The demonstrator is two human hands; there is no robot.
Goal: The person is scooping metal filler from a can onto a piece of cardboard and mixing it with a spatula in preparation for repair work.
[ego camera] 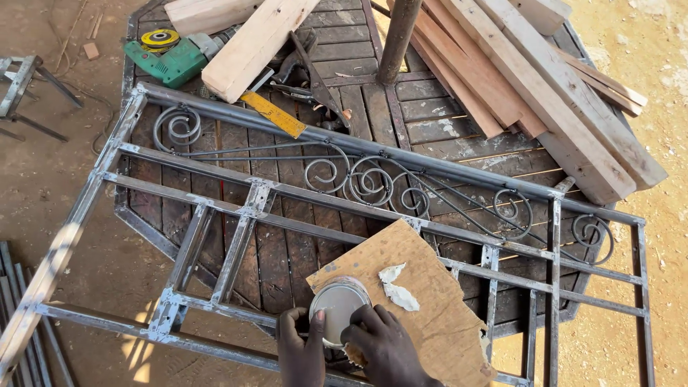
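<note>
Nearest you, your left hand (301, 351) cups the near left side of a small round metal tin with a pale lid (338, 309), fingers curled against its wall, seemingly to steady it. Your right hand (383, 347) is closed on the tin's near right rim, fingertips pressing the lid edge. The tin sits on the near corner of a ragged brown cardboard sheet (430, 287), which serves as a mixing board: two dabs of whitish putty (396, 287) lie just right of the tin. The cardboard rests across a grey welded steel frame with scrollwork (358, 179), laid flat on a dark slatted metal table (287, 251). Farther off, pale timber planks (530, 79) lie stacked at the right, and a green angle grinder (172, 57) sits at the far left.
</note>
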